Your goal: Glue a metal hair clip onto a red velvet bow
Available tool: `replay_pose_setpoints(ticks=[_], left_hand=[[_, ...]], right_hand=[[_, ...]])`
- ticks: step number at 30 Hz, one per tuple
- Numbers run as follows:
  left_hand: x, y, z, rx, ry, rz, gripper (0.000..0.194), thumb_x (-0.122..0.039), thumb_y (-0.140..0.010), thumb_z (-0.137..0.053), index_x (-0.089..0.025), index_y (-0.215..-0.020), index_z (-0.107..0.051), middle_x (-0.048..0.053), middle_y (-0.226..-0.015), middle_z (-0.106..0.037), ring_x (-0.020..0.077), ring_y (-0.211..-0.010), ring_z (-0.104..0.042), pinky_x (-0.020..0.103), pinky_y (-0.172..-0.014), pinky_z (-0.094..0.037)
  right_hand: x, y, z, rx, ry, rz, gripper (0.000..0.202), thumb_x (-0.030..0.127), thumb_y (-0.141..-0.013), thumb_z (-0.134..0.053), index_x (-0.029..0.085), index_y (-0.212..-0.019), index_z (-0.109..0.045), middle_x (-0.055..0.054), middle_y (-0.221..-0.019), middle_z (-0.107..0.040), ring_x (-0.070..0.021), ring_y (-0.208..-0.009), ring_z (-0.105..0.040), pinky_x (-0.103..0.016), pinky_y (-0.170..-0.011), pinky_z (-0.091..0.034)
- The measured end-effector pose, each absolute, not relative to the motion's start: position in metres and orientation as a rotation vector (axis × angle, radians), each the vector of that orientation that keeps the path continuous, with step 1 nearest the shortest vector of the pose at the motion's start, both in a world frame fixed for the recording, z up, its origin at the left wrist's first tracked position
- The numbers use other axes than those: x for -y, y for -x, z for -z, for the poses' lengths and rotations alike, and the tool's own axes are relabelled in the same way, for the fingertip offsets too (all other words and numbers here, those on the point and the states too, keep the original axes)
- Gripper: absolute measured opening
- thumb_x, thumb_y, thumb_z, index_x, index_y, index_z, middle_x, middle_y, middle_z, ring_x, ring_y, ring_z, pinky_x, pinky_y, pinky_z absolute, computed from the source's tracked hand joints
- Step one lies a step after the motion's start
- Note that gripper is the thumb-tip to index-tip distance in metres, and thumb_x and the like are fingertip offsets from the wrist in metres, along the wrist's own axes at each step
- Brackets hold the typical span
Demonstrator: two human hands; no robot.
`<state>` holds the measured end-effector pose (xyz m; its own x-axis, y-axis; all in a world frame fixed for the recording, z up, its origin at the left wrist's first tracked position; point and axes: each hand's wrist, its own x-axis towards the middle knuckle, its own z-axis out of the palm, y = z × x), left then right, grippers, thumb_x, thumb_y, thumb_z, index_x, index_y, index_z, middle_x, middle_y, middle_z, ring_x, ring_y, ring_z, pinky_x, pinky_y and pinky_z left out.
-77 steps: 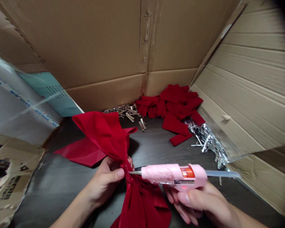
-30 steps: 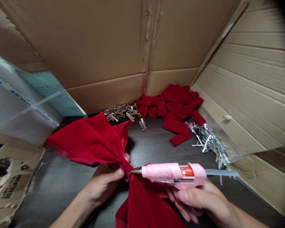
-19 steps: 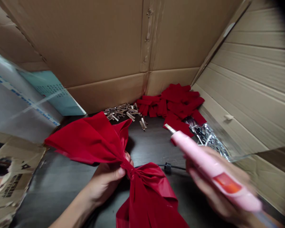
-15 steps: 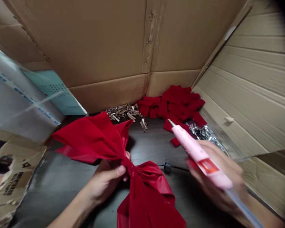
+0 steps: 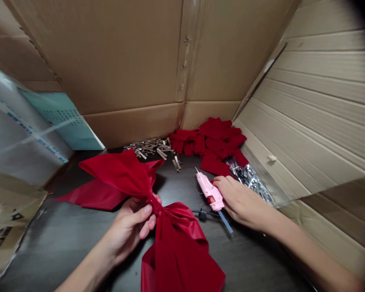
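A large red fabric bow hangs at a slant, gathered at its middle. My left hand is closed on that gathered knot, thumb on top; the tails spread to the lower right. At the right, low over the dark table, is a pink hot glue gun with its nozzle pointing away and a clear glue stick out of its back end. My right hand is around the gun's handle side, which its fingers hide. A black cord with a small clip runs beneath the gun.
Metal hair clips lie piled at the back beside a heap of red fabric pieces. A shiny clear plastic bag sits at the right. Cardboard walls enclose the table; a blue card leans at left.
My right hand has carried the glue gun away from me and down, toward the table near the fabric heap. My left hand still holds the bow, and the view has shifted slightly.
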<state>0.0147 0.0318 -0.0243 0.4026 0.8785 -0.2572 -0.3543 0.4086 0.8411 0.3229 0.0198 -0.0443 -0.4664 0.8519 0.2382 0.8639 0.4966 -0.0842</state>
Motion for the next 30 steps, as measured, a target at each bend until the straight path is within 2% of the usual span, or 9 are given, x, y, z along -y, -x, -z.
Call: replay_pose_setpoints(ticks=[4,10,14,18,20,23,27,30], left_hand=[[-0.031,-0.015,0.025,-0.768,-0.805,-0.891,0.022,-0.025,-0.074,-0.077,-0.012,-0.090,-0.068,-0.001,-0.065,-0.059,-0.0012,-0.040,-0.034,0.013,-0.047,-0.032],[-0.031,-0.017,0.026,-0.712,-0.826,-0.865,0.019,-0.025,-0.076,-0.075,-0.011,-0.087,-0.066,0.000,-0.063,-0.057,0.0014,-0.045,-0.036,0.017,-0.053,-0.032],[-0.028,-0.017,0.025,-0.683,-0.840,-0.846,0.019,-0.025,-0.079,-0.072,-0.011,-0.089,-0.067,-0.001,-0.056,-0.054,0.0035,-0.046,-0.036,0.018,-0.055,-0.032],[-0.024,-0.019,0.023,-0.668,-0.838,-0.855,0.018,-0.025,-0.079,-0.071,-0.010,-0.087,-0.066,0.000,-0.056,-0.054,0.0052,-0.047,-0.038,0.020,-0.055,-0.032],[-0.024,-0.021,0.023,-0.660,-0.828,-0.863,0.019,-0.025,-0.078,-0.072,-0.010,-0.086,-0.065,0.000,-0.056,-0.054,0.0057,-0.047,-0.039,0.020,-0.055,-0.033],[-0.023,-0.022,0.025,-0.643,-0.810,-0.875,0.019,-0.025,-0.077,-0.073,-0.010,-0.086,-0.065,0.000,-0.058,-0.056,0.0054,-0.048,-0.042,0.019,-0.056,-0.036],[-0.023,-0.023,0.027,-0.645,-0.774,-0.928,0.020,-0.022,-0.073,-0.077,-0.010,-0.084,-0.066,-0.001,-0.058,-0.056,0.0049,-0.047,-0.042,0.019,-0.054,-0.036],[-0.023,-0.022,0.029,-0.664,-0.767,-0.959,0.020,-0.022,-0.071,-0.078,-0.010,-0.083,-0.067,-0.001,-0.060,-0.057,0.0046,-0.046,-0.042,0.018,-0.051,-0.034]], right_hand=[[-0.019,-0.320,0.045,2.509,1.507,-0.029,0.026,0.009,-0.083,-0.046,0.013,-0.108,-0.053,-0.015,-0.109,-0.054,-0.0257,-0.096,-0.052,-0.043,-0.086,-0.049],[-0.018,-0.321,0.042,2.475,1.523,-0.051,0.046,0.002,-0.069,-0.047,0.013,-0.114,-0.053,-0.016,-0.115,-0.052,-0.0275,-0.107,-0.050,-0.048,-0.094,-0.048],[-0.016,-0.317,0.036,2.380,1.418,0.047,0.037,0.006,-0.077,-0.048,0.014,-0.113,-0.054,-0.016,-0.117,-0.053,-0.0286,-0.110,-0.050,-0.048,-0.093,-0.048],[-0.009,-0.290,0.027,2.157,1.197,-0.022,0.023,0.011,-0.087,-0.047,0.016,-0.109,-0.054,-0.014,-0.110,-0.058,-0.0251,-0.105,-0.055,-0.041,-0.088,-0.051],[-0.005,-0.268,0.020,2.124,1.078,-0.124,0.024,0.013,-0.088,-0.048,0.016,-0.111,-0.052,-0.013,-0.108,-0.060,-0.0247,-0.107,-0.056,-0.041,-0.091,-0.049],[-0.003,-0.232,0.011,2.117,1.036,-0.314,0.027,0.017,-0.086,-0.055,0.018,-0.112,-0.050,-0.009,-0.106,-0.062,-0.0227,-0.100,-0.059,-0.048,-0.102,-0.041],[-0.010,-0.197,0.008,1.997,1.052,-0.595,0.037,0.021,-0.079,-0.065,0.019,-0.112,-0.050,-0.006,-0.102,-0.062,-0.0194,-0.093,-0.061,-0.035,-0.087,-0.049],[-0.014,-0.188,0.017,1.916,1.066,-0.685,0.034,0.019,-0.080,-0.063,0.018,-0.111,-0.049,-0.007,-0.103,-0.063,-0.0183,-0.090,-0.062,-0.032,-0.082,-0.050]])
